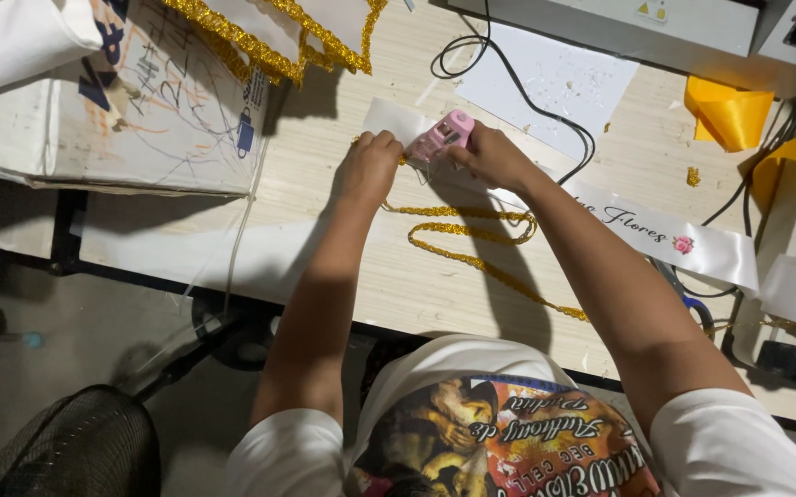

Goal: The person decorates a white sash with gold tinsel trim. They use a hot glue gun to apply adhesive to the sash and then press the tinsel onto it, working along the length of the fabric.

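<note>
Nearest the lens: white T-shirt with a colourful print [499,442], both bare forearms reaching away over a pale wooden table [342,267].

Right hand [490,156] clenched round a small pink glue gun [441,138], nozzle aimed left and slightly toward the body, down at the white satin ribbon [674,241]. Left hand [368,166] curled, knuckles up, fingertips pressing gold sequin trim [471,241] onto the ribbon's near edge; hard to tell whether pinching or only pinning flat.

Gun tip just right of the left fingers, nearly touching. Ribbon's long axis running from upper left, under both hands, down to the right past a small pink flower print; loose trim looping back toward the body, then trailing right along the table. Left hand nearer the glued end, right hand nearer the free length.

Further out: black cable [545,110] curling behind the gun, yellow ribbon rolls [729,112] far right, more gold trim [260,41] on a scribbled white board [168,110] upper left, black mesh fan guard [66,446] on the floor.
</note>
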